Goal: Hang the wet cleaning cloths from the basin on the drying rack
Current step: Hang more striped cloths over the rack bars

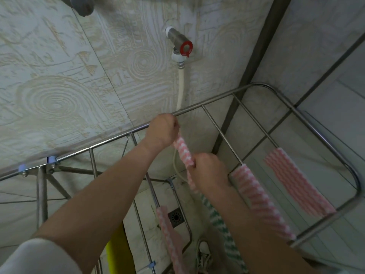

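Note:
A steel drying rack (215, 99) fills the middle and right of the view. My left hand (162, 133) grips the far end of a pink-and-white striped cloth (184, 153) close to the rack's back rail. Nearer to me, my right hand (209, 171) pinches the same cloth, which stretches between both hands over a rack bar. Its lower part hangs down under my right hand. Two pink striped cloths (256, 196) (296, 180) hang on bars to the right. Another pink cloth (169, 234) and a green-and-white one (223, 230) hang lower down. The basin is out of view.
A wall tap with a red handle (184, 48) and a white hose (180, 91) sit on the patterned tiled wall behind the rack. A floor drain (176, 217), a yellow object (117, 252) and a shoe (203, 256) lie below the rack.

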The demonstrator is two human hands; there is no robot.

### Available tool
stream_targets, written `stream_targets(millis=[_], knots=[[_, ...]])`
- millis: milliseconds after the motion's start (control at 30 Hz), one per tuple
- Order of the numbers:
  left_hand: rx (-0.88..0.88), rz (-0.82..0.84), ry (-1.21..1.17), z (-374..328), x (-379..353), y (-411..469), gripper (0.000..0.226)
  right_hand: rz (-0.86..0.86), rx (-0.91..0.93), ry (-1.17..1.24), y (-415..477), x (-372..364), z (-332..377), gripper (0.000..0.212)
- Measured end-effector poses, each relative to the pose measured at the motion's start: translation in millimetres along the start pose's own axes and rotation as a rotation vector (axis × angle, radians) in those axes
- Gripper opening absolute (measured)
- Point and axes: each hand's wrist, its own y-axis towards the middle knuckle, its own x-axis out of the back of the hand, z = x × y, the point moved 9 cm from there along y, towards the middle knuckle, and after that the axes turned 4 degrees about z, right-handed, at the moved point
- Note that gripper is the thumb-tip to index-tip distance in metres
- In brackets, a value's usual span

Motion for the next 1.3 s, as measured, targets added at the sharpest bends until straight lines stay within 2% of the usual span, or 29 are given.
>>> stream_targets(millis=[67,133,167,200,300,433,533,700,800,900,1033,1167,1300], knots=[[0.086,0.007,-0.328,19.7,-0.4,-3.5,0.020,-0.015,0.015,-0.002,-3.1,1.1,1.1,0.015],[0.249,0.009,-0.776,44.1,-6.8,-9.9,0.018,-0.016,0.028,0.007,-3.4,0.8,-0.7,0.013],[0.328,0.001,-0.886,54.3,-10.6,-14.7,0.019,-0.013,0.036,0.023,-3.6,0.8,-0.7,0.011],[0.374,0.002,-0.894,60.2,-13.3,-18.1,0.022,-0.016,0.047,0.045,-3.5,1.9,0.0,0.010],[0.337,0.017,-0.578,55.1,-10.6,-23.0,0.026,0.029,0.058,0.183,-5.1,2.1,-0.2,0.017],[0.278,-0.003,-0.632,43.8,-16.1,-21.7,0.011,0.078,0.002,0.295,-10.7,-0.3,-12.6,0.028],[0.263,-0.008,-0.715,41.9,-20.4,-15.4,0.008,0.081,-0.042,0.336,-12.3,-3.3,-22.1,0.026],[0.150,-0.109,-0.428,30.4,-2.6,-6.1,0.003,0.001,-0.054,0.263,-11.0,3.7,-22.0,0.022],[0.014,-0.153,-0.215,13.6,12.4,0.9,0.012,-0.041,-0.020,0.182,-10.2,10.7,-14.0,0.019],[-0.071,-0.162,-0.063,6.4,14.8,4.3,0.018,-0.050,-0.004,0.208,-9.6,11.6,-8.6,0.023],[-0.109,-0.138,-0.035,4.5,8.4,-10.0,0.028,-0.045,-0.024,0.239,-11.7,4.5,-13.4,0.030],[-0.148,0.025,0.009,-0.4,-17.3,-31.2,0.052,-0.020,-0.045,0.185,-12.7,1.2,-15.8,0.019],[-0.139,0.081,0.016,-0.9,-20.7,-33.3,0.066,-0.028,-0.081,0.122,-15.3,5.3,-11.7,0.006]])
